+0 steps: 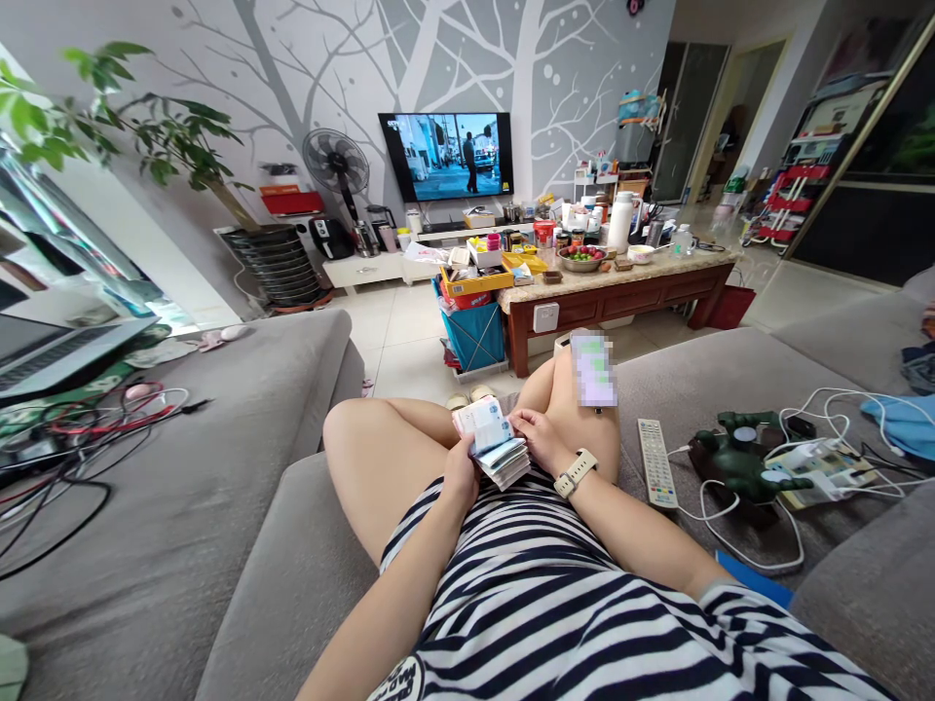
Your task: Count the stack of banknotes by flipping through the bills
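Note:
A thick stack of printed paper slips [504,462], white with blue marks and looking like banknotes, is held above my lap. My left hand [462,471] is closed around the stack's left side, its thumb on top. At the right edge, the fingers of my right hand [539,440] pinch the upper slips, which are lifted apart from the thicker lower part. A pale watch [576,474] is on my right wrist. Just beyond that hand, a phone [593,372] with a blurred-out screen rests by my right knee.
Right of me on the grey sofa [687,375] lie a remote control [657,465], a dark green figure [745,458] and white cables. Tangled cables and a laptop [65,355] lie to the left. Ahead stands a cluttered coffee table [620,297], with a blue bin [473,336] beside it.

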Motion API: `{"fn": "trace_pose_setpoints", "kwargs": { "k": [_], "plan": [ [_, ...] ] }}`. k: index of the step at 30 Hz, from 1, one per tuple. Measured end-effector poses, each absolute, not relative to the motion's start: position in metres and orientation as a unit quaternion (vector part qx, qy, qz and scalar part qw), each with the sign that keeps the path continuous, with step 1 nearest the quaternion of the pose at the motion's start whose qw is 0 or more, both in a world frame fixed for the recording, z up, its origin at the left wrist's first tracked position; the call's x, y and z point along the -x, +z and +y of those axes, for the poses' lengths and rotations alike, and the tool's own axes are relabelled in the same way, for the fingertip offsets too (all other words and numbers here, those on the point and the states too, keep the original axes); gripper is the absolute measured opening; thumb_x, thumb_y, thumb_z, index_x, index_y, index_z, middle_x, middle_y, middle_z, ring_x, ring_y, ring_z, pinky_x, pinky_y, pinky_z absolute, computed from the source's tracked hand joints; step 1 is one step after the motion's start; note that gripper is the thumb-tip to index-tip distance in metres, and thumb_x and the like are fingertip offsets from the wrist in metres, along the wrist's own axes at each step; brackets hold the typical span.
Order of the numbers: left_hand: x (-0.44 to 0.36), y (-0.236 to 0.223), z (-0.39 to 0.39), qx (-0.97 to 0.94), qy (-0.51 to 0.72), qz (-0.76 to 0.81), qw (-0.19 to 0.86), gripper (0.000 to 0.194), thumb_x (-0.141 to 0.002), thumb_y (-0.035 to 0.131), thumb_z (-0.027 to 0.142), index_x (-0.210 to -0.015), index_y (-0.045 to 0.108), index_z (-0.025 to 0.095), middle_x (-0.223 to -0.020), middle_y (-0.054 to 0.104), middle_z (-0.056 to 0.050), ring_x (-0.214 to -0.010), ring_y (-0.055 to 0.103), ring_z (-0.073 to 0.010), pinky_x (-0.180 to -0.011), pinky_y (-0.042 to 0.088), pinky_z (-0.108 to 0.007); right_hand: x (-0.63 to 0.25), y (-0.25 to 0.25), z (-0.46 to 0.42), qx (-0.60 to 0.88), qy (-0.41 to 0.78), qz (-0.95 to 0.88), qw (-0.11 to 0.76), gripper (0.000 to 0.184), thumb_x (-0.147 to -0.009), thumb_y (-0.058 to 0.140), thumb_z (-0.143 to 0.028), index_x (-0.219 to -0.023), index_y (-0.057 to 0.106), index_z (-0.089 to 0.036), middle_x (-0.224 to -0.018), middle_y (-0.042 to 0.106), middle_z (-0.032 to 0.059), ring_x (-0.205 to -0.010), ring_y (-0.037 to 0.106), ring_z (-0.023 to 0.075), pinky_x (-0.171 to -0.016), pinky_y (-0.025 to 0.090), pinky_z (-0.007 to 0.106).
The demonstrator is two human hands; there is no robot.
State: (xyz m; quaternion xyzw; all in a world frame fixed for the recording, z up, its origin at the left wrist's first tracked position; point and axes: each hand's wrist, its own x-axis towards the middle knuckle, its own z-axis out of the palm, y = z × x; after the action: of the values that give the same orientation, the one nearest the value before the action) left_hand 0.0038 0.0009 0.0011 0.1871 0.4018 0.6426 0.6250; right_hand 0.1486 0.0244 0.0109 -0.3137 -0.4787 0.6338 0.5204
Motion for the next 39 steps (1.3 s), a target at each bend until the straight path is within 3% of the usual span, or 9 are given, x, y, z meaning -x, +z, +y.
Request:
{"fn": "trace_pose_setpoints", "kwargs": {
  "k": [5, 9, 18, 22, 39],
  "plan": [
    [-0.004, 0.001, 0.002, -0.177, 0.647, 0.398, 0.626, 0.032, -0.079, 0.056, 0.019, -0.107, 0.065, 0.006, -0.094, 0.072, -0.014, -0.096, 0.067, -0.0287, -0.089, 0.053, -0.042, -0.149, 0.010, 0.026, 0.312, 0.635, -0.491, 0.508, 0.036, -0.075, 0.064, -0.051, -0.065, 0.055, -0.018, -0.058, 0.056, 0.0000, -0.054, 0.046, 0.0118, -0.055, 0.035, 0.026],
    [-0.003, -0.004, 0.005, -0.178, 0.647, 0.394, 0.627, 0.033, -0.077, 0.057, 0.018, -0.108, 0.064, 0.007, -0.094, 0.072, -0.014, -0.096, 0.067, -0.0286, -0.088, 0.053, -0.042, -0.149, 0.009, 0.028, 0.327, 0.607, -0.512, 0.513, 0.034, -0.071, 0.068, -0.047, -0.063, 0.054, -0.018, -0.057, 0.054, -0.0018, -0.054, 0.044, 0.0109, -0.057, 0.034, 0.026],
    [0.000, -0.009, 0.005, -0.211, 0.638, 0.415, 0.613, 0.033, -0.069, 0.063, 0.017, -0.100, 0.067, 0.006, -0.085, 0.072, -0.012, -0.084, 0.069, -0.0263, -0.079, 0.055, -0.038, -0.148, 0.009, 0.032, 0.363, 0.614, -0.469, 0.522, 0.040, -0.058, 0.077, -0.041, -0.081, 0.051, -0.020, -0.061, 0.051, -0.0052, -0.056, 0.045, 0.0115, -0.054, 0.034, 0.025],
    [0.000, -0.007, 0.002, -0.227, 0.636, 0.425, 0.603, 0.027, -0.066, 0.066, 0.017, -0.091, 0.068, 0.005, -0.080, 0.072, -0.010, -0.078, 0.069, -0.0237, -0.077, 0.055, -0.034, -0.149, 0.012, 0.030, 0.367, 0.597, -0.496, 0.513, 0.036, -0.060, 0.076, -0.043, -0.076, 0.055, -0.018, -0.067, 0.053, -0.0027, -0.062, 0.046, 0.0119, -0.060, 0.036, 0.025],
    [-0.005, 0.003, 0.001, -0.174, 0.658, 0.392, 0.619, 0.031, -0.085, 0.053, 0.023, -0.110, 0.065, 0.010, -0.095, 0.073, -0.012, -0.095, 0.068, -0.0251, -0.088, 0.053, -0.039, -0.150, 0.006, 0.028, 0.335, 0.588, -0.518, 0.523, 0.030, -0.068, 0.070, -0.045, -0.074, 0.060, -0.017, -0.067, 0.054, -0.0021, -0.061, 0.045, 0.0115, -0.061, 0.036, 0.025]
  ]
}}
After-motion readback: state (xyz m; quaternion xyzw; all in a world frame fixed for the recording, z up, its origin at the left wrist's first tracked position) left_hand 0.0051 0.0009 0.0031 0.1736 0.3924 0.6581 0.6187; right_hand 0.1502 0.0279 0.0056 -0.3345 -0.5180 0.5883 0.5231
